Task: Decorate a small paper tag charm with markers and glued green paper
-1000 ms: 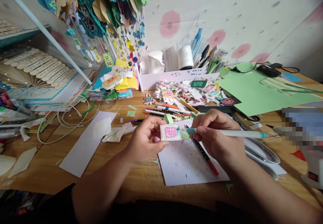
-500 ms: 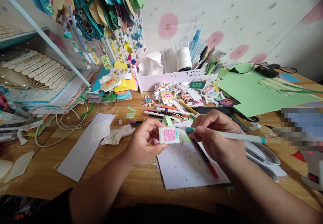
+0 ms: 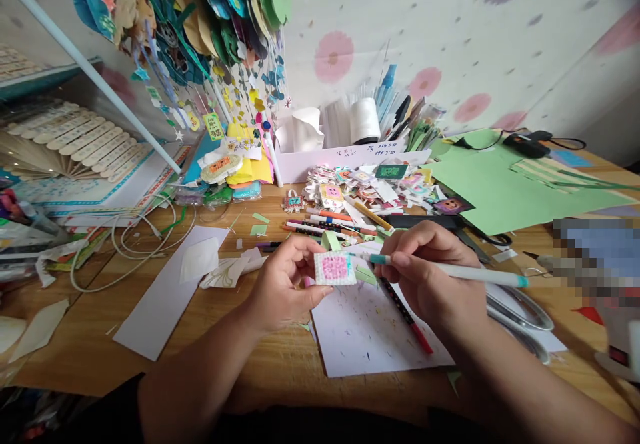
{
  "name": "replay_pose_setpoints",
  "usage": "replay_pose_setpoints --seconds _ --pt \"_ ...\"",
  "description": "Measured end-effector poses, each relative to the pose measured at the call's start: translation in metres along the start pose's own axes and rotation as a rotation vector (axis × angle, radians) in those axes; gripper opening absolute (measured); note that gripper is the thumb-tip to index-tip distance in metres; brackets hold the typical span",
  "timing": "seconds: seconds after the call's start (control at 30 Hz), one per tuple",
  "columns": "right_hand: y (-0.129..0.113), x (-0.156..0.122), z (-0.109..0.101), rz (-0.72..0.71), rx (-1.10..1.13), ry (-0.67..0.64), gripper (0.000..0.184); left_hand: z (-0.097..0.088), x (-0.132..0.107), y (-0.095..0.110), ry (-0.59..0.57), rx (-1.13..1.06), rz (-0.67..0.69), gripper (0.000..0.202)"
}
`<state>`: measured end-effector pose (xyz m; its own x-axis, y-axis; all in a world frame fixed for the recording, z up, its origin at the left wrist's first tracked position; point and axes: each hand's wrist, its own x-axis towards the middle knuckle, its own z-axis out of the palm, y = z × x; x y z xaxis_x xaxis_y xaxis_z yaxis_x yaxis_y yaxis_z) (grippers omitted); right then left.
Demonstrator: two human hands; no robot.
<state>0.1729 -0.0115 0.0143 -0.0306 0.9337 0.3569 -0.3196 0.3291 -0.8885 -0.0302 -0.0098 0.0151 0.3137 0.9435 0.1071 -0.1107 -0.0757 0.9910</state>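
Note:
Pinched between the thumb and fingers of my left hand (image 3: pixel 286 283) is a small white rectangular paper tag (image 3: pixel 335 269). It has a pink patterned middle, a touch of teal at its right edge, and a light green loop (image 3: pixel 330 241) on top. My right hand (image 3: pixel 434 276) is closed around a white and teal marker pen (image 3: pixel 463 273), its tip at the tag's upper right edge. Below both hands lies a white sheet (image 3: pixel 373 334) speckled with ink marks. A black dotted pen with a red end (image 3: pixel 407 317) rests on it.
Several markers (image 3: pixel 330 224) lie behind my hands, before a heap of paper cutouts (image 3: pixel 370 187). A white box (image 3: pixel 350 157) holds straws and a thread spool (image 3: pixel 365 119). Green paper (image 3: pixel 500 191) is at right; a cable (image 3: pixel 120 251) and white card (image 3: pixel 167 297) are at left.
Both hands keep nearly the same place and grip. The marker tip stays by the tag's right edge, with only a slight shift, and the whole view has moved a little.

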Motion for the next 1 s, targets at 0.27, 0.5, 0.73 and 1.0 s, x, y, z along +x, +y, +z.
replay_pose_setpoints --seconds 0.27,0.5,0.73,1.0 --pt "-0.0007 -0.0009 0.0004 0.0 -0.019 0.026 0.013 -0.0006 0.001 0.0011 0.014 -0.038 0.008 0.039" --pt "-0.0016 -0.0017 0.0022 -0.016 -0.013 0.019 0.014 -0.0013 0.0012 0.0007 0.024 -0.036 0.05 0.039" --pt "-0.0033 -0.0027 0.004 -0.023 0.009 -0.026 0.013 -0.001 0.0024 0.0003 0.012 -0.065 0.042 0.037" --pt "-0.003 -0.0027 0.0036 -0.018 0.05 -0.049 0.013 -0.0021 0.0036 -0.0038 0.018 -0.096 0.075 0.038"
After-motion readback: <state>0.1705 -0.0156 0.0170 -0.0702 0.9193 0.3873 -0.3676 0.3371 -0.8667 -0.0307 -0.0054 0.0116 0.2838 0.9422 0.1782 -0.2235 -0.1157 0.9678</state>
